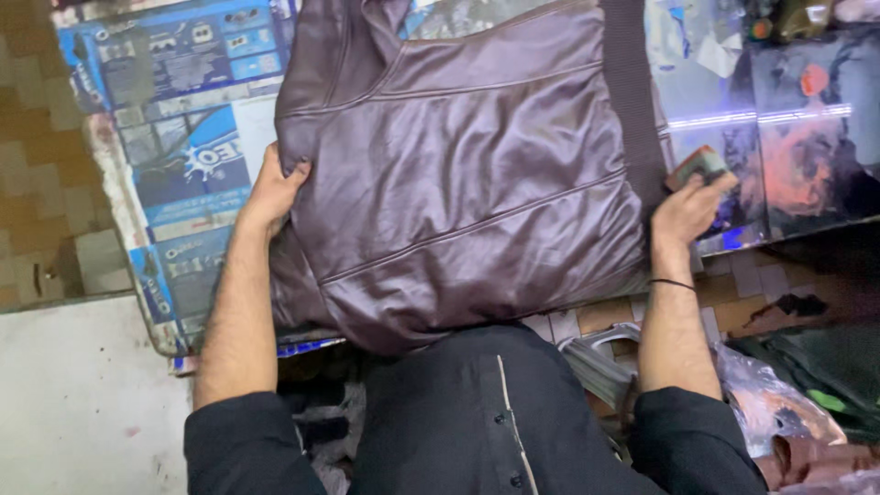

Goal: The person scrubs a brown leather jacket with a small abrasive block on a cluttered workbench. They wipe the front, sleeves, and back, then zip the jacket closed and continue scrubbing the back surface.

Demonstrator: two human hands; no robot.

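I see a table [197,160] covered with printed blue and dark posters, with a brown leather jacket [467,174] spread flat across its middle, near edge overhanging.

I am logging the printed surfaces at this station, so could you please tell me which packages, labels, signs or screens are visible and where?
Printed sheet: covers the table left of the brown leather jacket, by the left hand; rectangular, blue and white panels.
Printed poster: table's right side, beyond the right hand; dark with red-orange patches and a bright strip.
Clear plastic bag: lower right, crumpled, shiny.
No screens.
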